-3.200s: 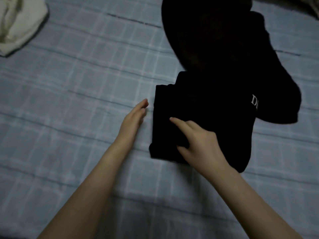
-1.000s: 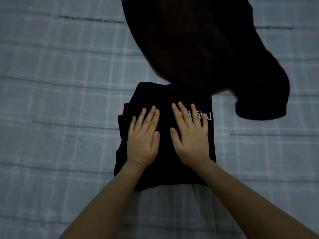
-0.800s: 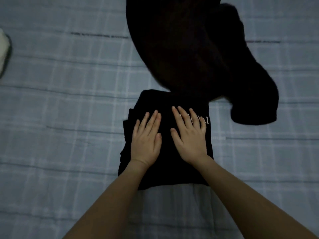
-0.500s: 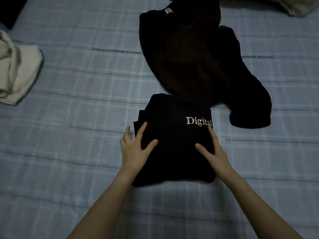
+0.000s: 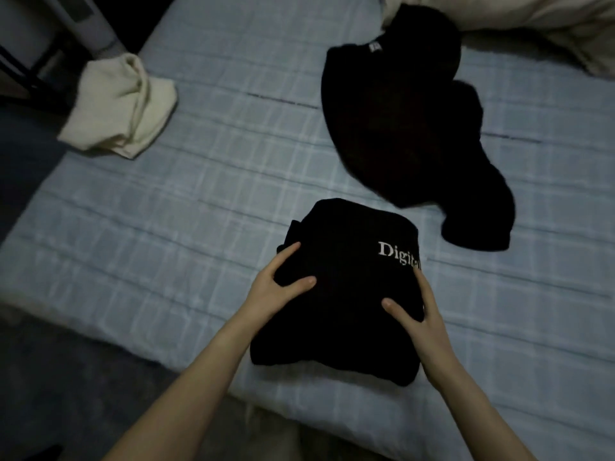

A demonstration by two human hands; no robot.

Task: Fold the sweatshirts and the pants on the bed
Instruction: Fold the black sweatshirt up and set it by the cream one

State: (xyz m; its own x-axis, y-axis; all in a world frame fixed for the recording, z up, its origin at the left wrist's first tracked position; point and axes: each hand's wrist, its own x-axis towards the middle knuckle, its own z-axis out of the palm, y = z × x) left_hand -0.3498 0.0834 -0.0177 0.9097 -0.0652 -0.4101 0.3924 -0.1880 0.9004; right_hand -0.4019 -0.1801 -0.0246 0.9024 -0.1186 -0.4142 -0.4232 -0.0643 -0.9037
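Head view: folded black sweatshirt [image 5: 346, 294] lower centre of frame, on bed [image 5: 199, 211]. Left hand [image 5: 279, 287], right hand [image 5: 419, 314] gripping opposite sides, thumbs on top. Soft, light, floppy; best gripped under both edges.

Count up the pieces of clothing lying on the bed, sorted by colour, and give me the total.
Black: 2, the folded black garment and the unfolded black garment
Cream: 1, the cream garment
Total: 3
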